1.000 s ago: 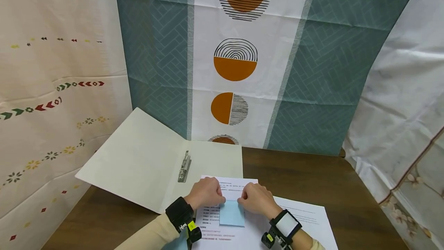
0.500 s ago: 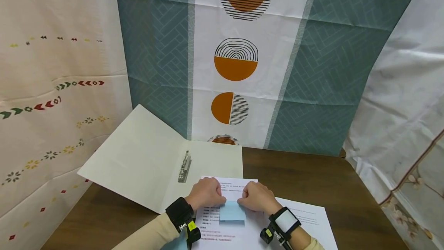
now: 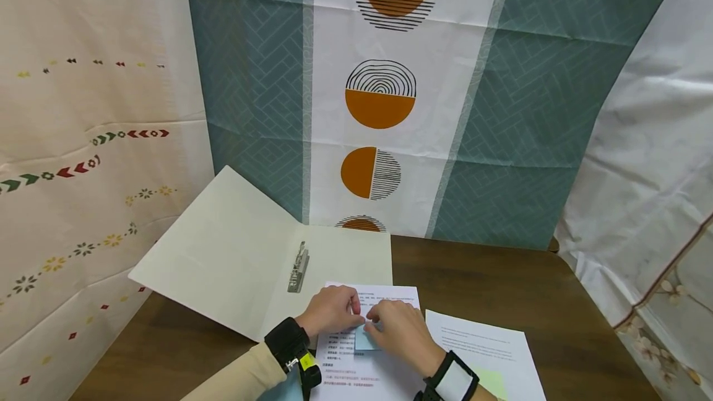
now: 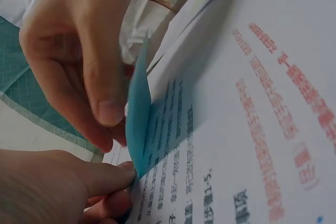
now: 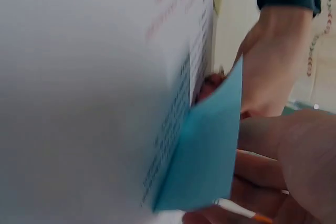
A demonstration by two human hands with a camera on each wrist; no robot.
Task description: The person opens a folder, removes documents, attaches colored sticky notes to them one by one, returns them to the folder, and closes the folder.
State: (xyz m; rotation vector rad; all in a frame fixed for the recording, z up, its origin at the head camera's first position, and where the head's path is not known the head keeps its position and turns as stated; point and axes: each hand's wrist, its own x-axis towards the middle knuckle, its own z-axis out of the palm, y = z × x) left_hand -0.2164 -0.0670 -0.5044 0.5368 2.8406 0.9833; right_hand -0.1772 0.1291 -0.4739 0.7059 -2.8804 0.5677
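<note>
A light blue sticky note (image 3: 364, 340) lies over a printed sheet (image 3: 348, 369) in front of me. In the left wrist view the sticky note (image 4: 138, 111) stands up off the page, its upper end free. My left hand (image 3: 331, 312) pinches the note's upper left corner between thumb and finger. Close beside it, my right hand (image 3: 403, 334) has its fingers loosely bent at the note's upper edge. The right wrist view shows the note's blue face (image 5: 207, 153) tilted away from the paper, with right-hand fingers (image 5: 257, 166) just behind it.
An open cream folder (image 3: 228, 258) with a metal lever clip (image 3: 298, 270) lies behind the sheet. Another printed page (image 3: 473, 336) bearing a pale green sticky note (image 3: 491, 382) is at right. Something light blue (image 3: 282, 388) shows under the left wrist. Patterned cloths hang around the wooden table (image 3: 462, 277).
My right hand has slid left from the note's upper right corner toward my left hand, uncovering the page and green note at right. The left hand stays at its corner.
</note>
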